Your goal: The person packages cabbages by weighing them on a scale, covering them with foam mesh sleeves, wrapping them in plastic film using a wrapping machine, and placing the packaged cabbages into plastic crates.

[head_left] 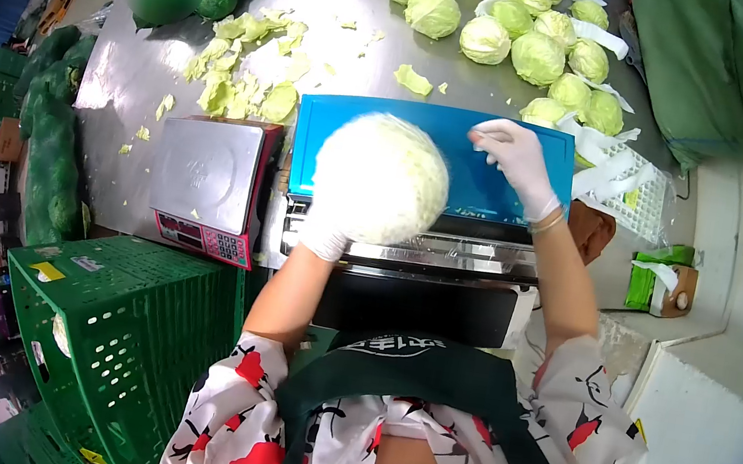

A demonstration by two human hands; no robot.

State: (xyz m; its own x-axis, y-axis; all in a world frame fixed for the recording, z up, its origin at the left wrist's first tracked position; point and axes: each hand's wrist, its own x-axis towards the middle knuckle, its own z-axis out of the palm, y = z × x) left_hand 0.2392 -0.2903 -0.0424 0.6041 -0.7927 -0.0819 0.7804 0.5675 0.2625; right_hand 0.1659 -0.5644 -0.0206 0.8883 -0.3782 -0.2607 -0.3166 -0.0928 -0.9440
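Note:
My left hand, in a white glove, holds a large round cabbage from its left side; the cabbage looks covered by a pale net or wrap. Below the cabbage lies a blue board on top of a machine with a metal front edge. Over the right part of the blue board is my right hand, also gloved, apart from the cabbage. Its fingers are bent with thumb and fingertips close together, and what they pinch is too small to make out.
A scale stands left of the board, with green crates below it. Loose leaves and cabbages lie on the metal table. White foam netting is at the right, near a green sack.

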